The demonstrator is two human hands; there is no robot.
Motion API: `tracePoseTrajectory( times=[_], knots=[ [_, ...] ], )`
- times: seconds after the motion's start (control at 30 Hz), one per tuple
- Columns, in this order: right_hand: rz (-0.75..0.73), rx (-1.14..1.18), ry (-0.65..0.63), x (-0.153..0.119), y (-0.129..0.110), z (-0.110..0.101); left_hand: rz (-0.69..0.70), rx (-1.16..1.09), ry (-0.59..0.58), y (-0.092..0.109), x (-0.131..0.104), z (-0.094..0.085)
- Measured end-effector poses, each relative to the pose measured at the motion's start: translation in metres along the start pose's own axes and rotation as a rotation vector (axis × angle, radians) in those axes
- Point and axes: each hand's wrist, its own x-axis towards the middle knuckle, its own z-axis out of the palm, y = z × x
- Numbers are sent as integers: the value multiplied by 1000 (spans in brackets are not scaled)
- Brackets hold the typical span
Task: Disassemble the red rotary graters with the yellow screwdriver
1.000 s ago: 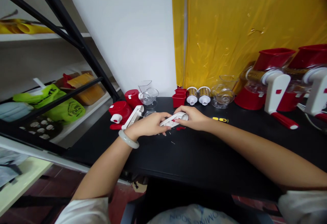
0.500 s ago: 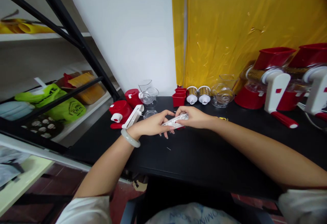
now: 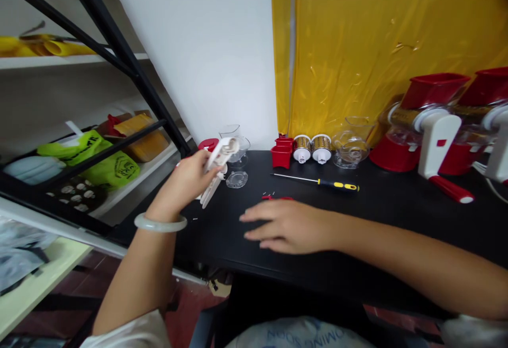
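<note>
My left hand [image 3: 184,181] grips a white plastic crank arm [image 3: 220,153], its hollow side showing, raised over the left part of the black table. Just beneath it is another long white plastic piece [image 3: 210,192]; how the two relate is partly hidden. My right hand [image 3: 289,226] is held palm down over the table, fingers stretched and holding nothing. Beyond that hand lie a small red part [image 3: 278,198] and several tiny screws [image 3: 269,194]. A screwdriver [image 3: 337,184] with a black and yellow handle lies farther back.
Along the back stand clear plastic housings [image 3: 351,147], red hoppers [image 3: 281,153] and two grater drums [image 3: 302,149]. Assembled red and white rotary graters [image 3: 438,136] stand at right. A clear ring [image 3: 237,179] lies left of centre. Black-framed shelving [image 3: 151,94] borders the left.
Both hands were together on the white crank arm at the centre. My left hand has carried it left, while my right hand has let go, opened and come nearer, uncovering the screwdriver.
</note>
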Motion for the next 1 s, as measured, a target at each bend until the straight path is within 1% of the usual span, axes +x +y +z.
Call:
tracePoseTrajectory(
  times=[0.03, 0.07, 0.1, 0.17, 0.23, 0.33, 0.43, 0.53, 0.67, 0.77, 1.0],
  knots=[
    [-30, 21, -105, -1, -4, 10, -53, 103, 59, -10, 1, -2],
    [-34, 31, -186, -2, -5, 20, -96, 181, 82, -19, 2, -2],
    [-23, 38, -244, -4, -4, 29, -129, 237, 79, -26, 2, 0],
    [2, 47, -302, -9, 4, 43, -165, 317, 37, -37, 3, 11],
    [29, 44, -307, -14, 14, 49, -175, 365, -5, -43, 3, 25],
    [74, 0, -286, -18, 26, 47, -189, 376, -18, -46, 6, 42],
    [98, -94, -261, -18, 28, 43, -199, 363, 10, -47, 10, 50],
    [89, -191, -232, -14, 23, 39, -212, 379, 8, -45, 13, 52],
    [80, -331, -254, -8, 14, 33, -245, 426, -47, -39, 14, 55],
    [95, -422, -260, -5, 11, 28, -238, 461, -59, -36, 12, 58],
    [180, -506, -268, -4, 15, 17, -178, 456, -9, -32, 7, 56]
  ],
)
